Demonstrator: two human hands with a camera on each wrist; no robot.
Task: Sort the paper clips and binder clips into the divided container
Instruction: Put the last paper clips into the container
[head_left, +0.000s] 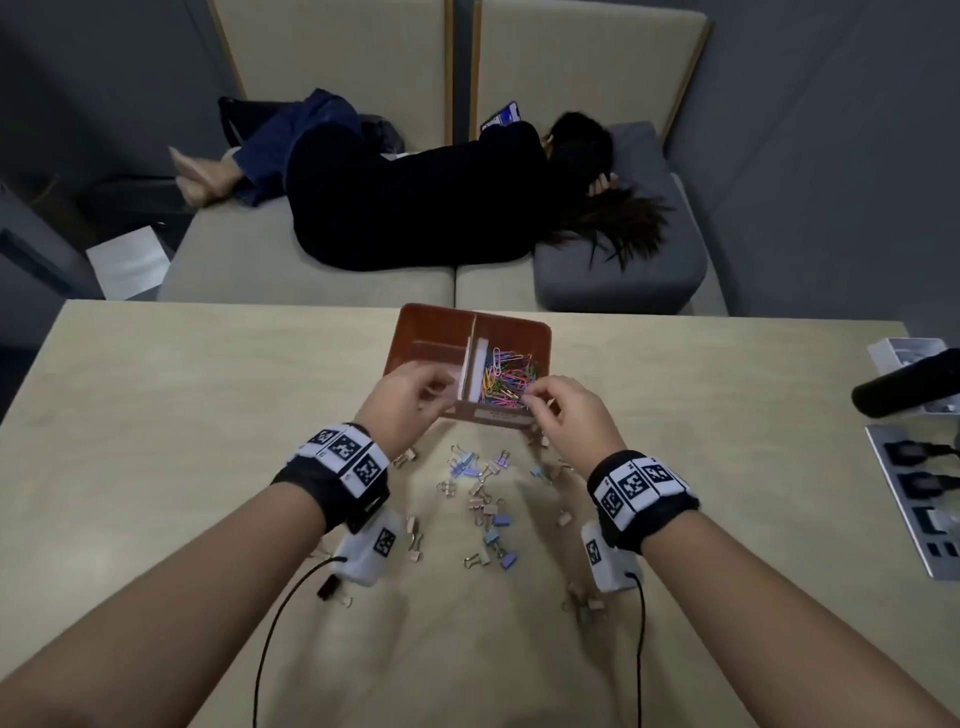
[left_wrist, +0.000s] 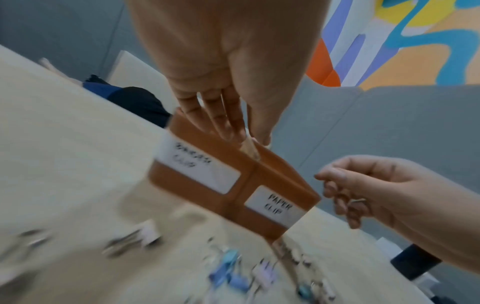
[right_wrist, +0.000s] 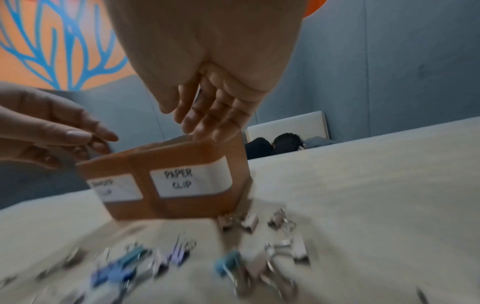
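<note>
A brown divided container stands on the table ahead of me, its front labelled for binder clips on the left and "PAPER CLIP" on the right. Coloured paper clips fill the right compartment. Pastel binder clips lie scattered in front of it. My left hand pinches the near end of the pale divider with straight fingers and thumb. My right hand hovers over the paper clip side, fingers curled on a thin metal clip.
The beige table carries a grey power strip, a black cylinder and a white box at its right edge. A person lies on the sofa beyond the far edge. Thin black cables hang from both wrist cameras.
</note>
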